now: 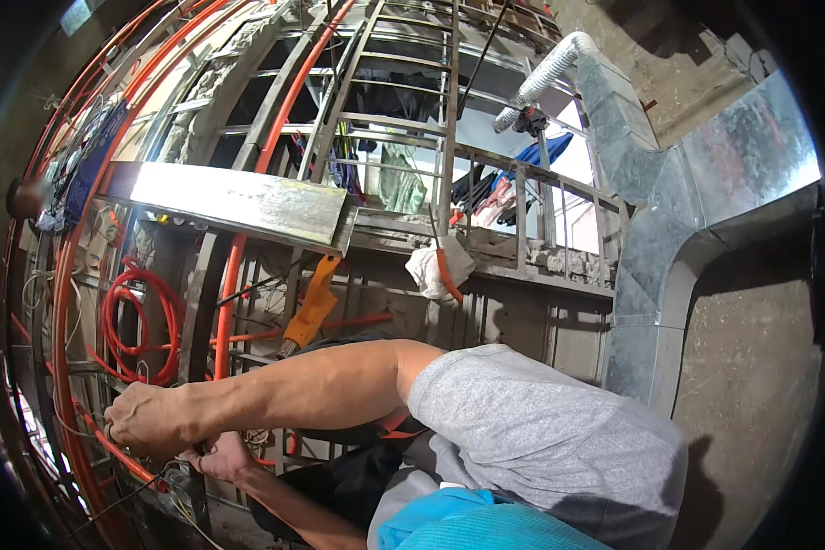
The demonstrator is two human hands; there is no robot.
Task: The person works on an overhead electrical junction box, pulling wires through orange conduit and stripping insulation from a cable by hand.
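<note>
My right hand (pixel 147 417) reaches far left across my body, arm bare below a grey sleeve. Its fingers are curled shut around thin pale wires (pixel 69 429) where they meet an orange conduit (pixel 110 446) on the metal stud frame. Just below it, my left hand (pixel 220 456) is closed on a bundle of thin wires (pixel 185 486) that runs down toward the floor. The two hands nearly touch. What lies inside each fist is mostly hidden.
A coil of orange conduit (pixel 137 321) hangs on the frame above the hands. An orange power tool (pixel 310 310) rests on the studs. A metal channel (pixel 238 203) juts out overhead. A silver duct (pixel 706 211) and flexible hose (pixel 545 78) stand at the right.
</note>
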